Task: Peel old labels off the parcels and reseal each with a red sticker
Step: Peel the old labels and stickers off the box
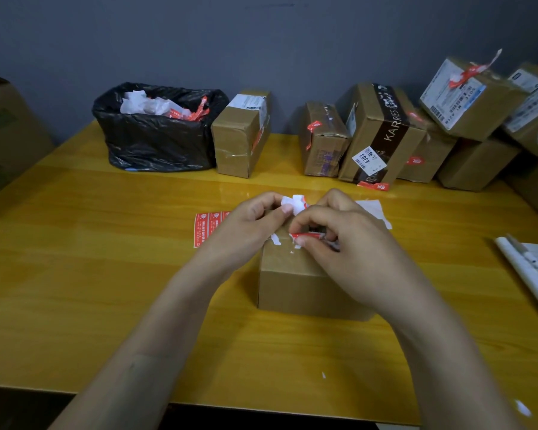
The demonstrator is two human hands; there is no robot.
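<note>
At frame centre the box (pixel 305 283) sits on the table (pixel 106 274); the left hand (pixel 255 225) pinches a torn white scrap (pixel 295 203), and the right hand (pixel 339 243) pinches a red strip (pixel 308 235). Pulled fast, the strip may shred, leaving bits stuck.

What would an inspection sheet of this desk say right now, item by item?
Surface: yellow wooden table, glossy.
Job's things: brown box in the middle, torn label bits on top; red sticker sheet flat to its left; more boxes along the back.
Clutter: black bin bag holding white and red scraps; white paper behind the box; paper bits near the front edge; papers at right.
Hands: left hand pinches a crumpled white scrap; right hand pinches a red strip at the box's top edge.
Cables: nothing seen.
Surroundings: grey wall; large carton at left.
</note>
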